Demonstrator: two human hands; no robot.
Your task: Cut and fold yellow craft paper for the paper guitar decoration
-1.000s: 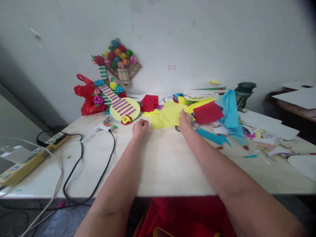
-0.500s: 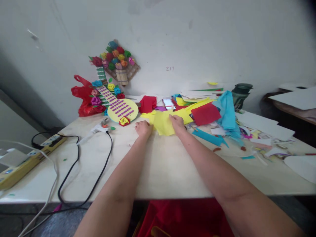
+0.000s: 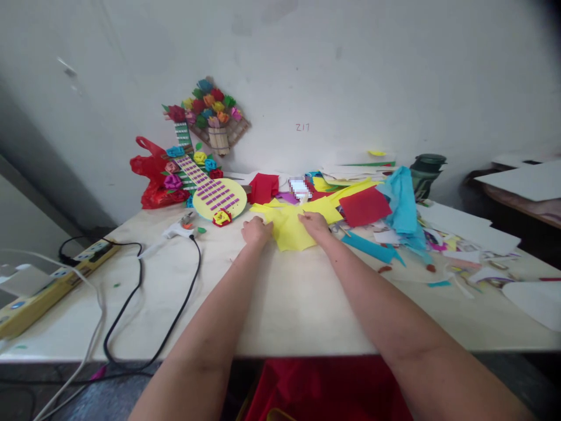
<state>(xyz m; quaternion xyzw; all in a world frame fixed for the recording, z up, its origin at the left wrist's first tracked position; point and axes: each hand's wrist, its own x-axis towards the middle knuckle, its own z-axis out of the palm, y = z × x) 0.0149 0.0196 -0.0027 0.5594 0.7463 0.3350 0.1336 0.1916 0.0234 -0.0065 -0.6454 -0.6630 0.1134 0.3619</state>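
Observation:
A yellow crepe-paper piece point(image 3: 291, 233) lies between my hands over the white table point(image 3: 298, 304). My right hand point(image 3: 314, 226) pinches its upper right part. My left hand point(image 3: 258, 231) is at its left edge, fingers curled and closed on that edge. More yellow paper point(image 3: 326, 209) stretches behind it, beside a red sheet point(image 3: 366, 206). Left of my hands stands a yellow paper guitar shape point(image 3: 220, 199) with purple strips and a red-yellow flower at its base.
A white glue gun point(image 3: 179, 228) and its black cord lie left, near a yellow power strip point(image 3: 56, 289). Blue paper point(image 3: 401, 202), a dark green bottle point(image 3: 426, 175) and paper scraps point(image 3: 477, 260) are right. A red bag point(image 3: 151, 175) sits at the back left.
The front yellow piece has come lower toward me and its bottom edge now spreads into a point. My right hand has moved slightly down; the view has shifted a little.

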